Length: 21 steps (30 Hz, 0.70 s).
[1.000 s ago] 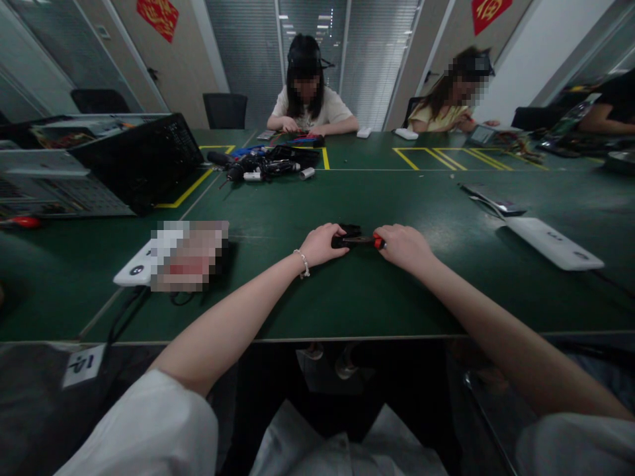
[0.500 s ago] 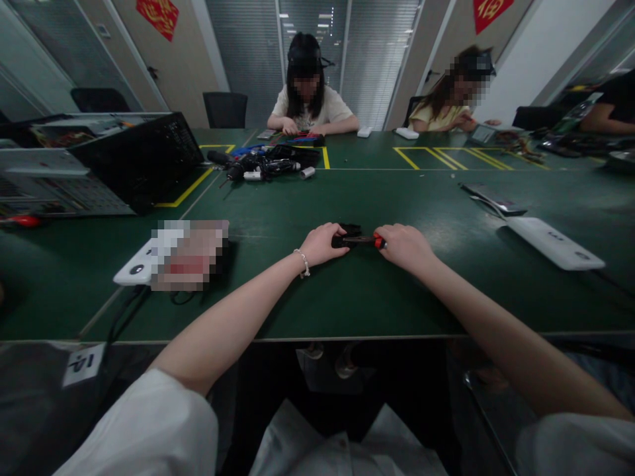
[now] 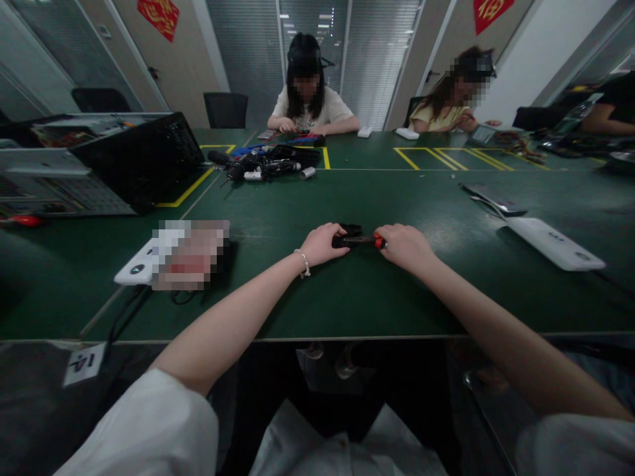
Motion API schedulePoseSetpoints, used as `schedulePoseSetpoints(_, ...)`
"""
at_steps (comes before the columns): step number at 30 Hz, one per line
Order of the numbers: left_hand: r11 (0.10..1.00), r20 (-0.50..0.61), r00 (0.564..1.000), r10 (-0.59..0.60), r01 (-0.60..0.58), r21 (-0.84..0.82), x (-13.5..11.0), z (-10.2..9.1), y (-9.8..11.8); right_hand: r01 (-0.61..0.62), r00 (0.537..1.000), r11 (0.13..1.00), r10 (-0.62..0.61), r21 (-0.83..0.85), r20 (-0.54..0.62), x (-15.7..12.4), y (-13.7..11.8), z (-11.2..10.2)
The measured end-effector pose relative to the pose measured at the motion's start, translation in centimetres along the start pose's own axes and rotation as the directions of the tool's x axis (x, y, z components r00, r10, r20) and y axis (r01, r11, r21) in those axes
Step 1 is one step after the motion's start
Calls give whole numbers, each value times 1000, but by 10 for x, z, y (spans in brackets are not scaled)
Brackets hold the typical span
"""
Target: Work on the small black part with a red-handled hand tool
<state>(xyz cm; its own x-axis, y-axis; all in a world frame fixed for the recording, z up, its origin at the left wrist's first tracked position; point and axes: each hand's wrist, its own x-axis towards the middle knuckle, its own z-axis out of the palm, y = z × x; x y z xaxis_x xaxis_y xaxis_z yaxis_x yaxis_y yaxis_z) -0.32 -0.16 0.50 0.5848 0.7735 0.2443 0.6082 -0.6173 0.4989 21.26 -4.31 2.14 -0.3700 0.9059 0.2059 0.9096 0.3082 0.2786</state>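
On the green table (image 3: pixel 307 311), my left hand (image 3: pixel 321 243) is closed around a small black part (image 3: pixel 351 230), whose exact kind I cannot make out. My right hand (image 3: pixel 407 244) grips the red handles of a pair of pliers (image 3: pixel 366 240). The metal jaws of the pliers point left and reach the black part beside my left thumb. My own fingers hide some of both things.
At the left lies a black and grey computer case (image 3: pixel 133 162), with a white power bank (image 3: pixel 143 261) nearer me. Another white power bank (image 3: pixel 555 243) lies right. Ahead, a pile of black cables and parts (image 3: pixel 268 162) sits before a seated person (image 3: pixel 312 106).
Both my hands, the pliers and the black part stay in nearly the same place. Across the table, the seated person's hand has shifted slightly.
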Motion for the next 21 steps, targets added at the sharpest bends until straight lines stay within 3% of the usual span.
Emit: schedulePoseSetpoints(21,1000,-1,1000,-1,1,-4,0,0,0,-11,1000,1000,11,11,13,0,-1,0)
